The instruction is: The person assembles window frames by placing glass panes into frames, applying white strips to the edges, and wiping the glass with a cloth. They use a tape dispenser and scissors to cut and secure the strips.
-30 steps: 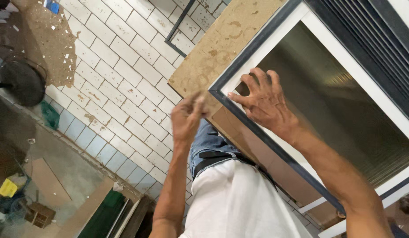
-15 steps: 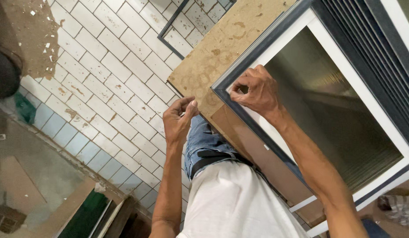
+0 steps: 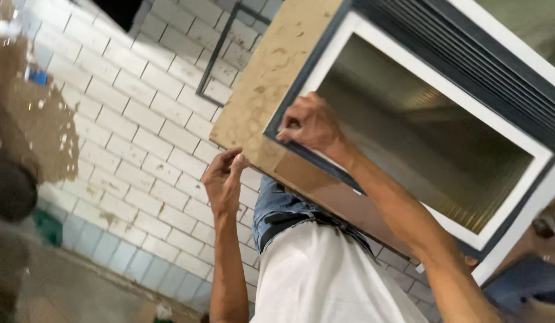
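The framed panel (image 3: 421, 149) — a white inner border around ribbed, brownish glass, edged in dark grey — sits tilted on a tan board (image 3: 271, 78), which serves as the landmark here. The right hand (image 3: 310, 125) rests at the panel's lower-left corner, its grip curled and pressed onto the dark edge strip (image 3: 325, 164) there. The left hand (image 3: 222, 179) is at the board's lower edge, fingers bent around that edge — pinched on it. Beyond the board lies a floor of pale brick-shaped tiles (image 3: 128, 131). Below the board show a white shirt (image 3: 325, 281) and blue jeans (image 3: 277, 203).
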